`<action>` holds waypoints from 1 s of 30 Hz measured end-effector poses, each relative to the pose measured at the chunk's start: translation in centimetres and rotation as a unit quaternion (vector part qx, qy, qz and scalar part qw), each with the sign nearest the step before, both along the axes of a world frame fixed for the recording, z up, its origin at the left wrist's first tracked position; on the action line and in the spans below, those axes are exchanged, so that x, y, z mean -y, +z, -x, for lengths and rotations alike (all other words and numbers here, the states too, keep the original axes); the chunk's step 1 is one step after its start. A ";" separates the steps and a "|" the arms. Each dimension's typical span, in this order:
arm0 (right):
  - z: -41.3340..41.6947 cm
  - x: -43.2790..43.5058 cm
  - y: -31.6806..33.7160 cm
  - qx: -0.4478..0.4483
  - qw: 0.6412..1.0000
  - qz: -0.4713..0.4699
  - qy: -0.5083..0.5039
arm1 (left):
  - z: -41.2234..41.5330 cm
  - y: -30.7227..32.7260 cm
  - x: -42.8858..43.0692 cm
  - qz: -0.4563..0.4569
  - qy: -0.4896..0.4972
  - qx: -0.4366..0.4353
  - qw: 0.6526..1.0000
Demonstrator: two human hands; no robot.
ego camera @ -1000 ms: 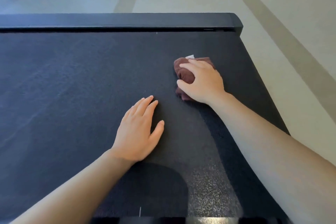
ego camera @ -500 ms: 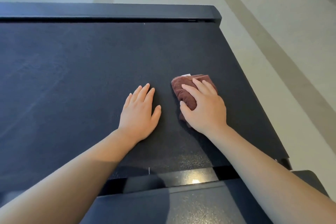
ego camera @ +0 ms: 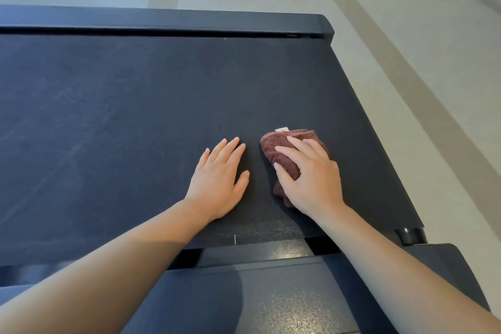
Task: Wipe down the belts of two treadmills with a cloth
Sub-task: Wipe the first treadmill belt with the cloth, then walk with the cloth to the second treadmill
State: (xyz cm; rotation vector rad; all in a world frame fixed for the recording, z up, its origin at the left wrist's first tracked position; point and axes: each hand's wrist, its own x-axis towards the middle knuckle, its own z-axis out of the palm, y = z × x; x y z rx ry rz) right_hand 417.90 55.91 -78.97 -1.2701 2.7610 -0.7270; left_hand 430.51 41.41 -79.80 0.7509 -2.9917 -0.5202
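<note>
The right hand [ego camera: 311, 176] is pressing a bunched brown cloth [ego camera: 282, 152] onto the black textured treadmill belt [ego camera: 135, 116], mid-wipe; the left hand [ego camera: 219, 179] is lying flat, empty. Next, probably sweeping across the unwiped belt.

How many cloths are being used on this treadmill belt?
1. A folded brown cloth lies on the belt near its right edge, under the right hand. The left hand rests flat beside it, bare. None seems hidden.

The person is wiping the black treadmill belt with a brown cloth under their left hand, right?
Not quite. In the head view the brown cloth is under the right hand. The left hand lies flat and bare on the black treadmill belt.
</note>
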 end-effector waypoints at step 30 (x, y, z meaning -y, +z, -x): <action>-15.5 -13.8 70.2 0.259 0.939 0.146 -0.171 | -12.4 74.2 -9.2 -0.067 -0.099 0.057 0.991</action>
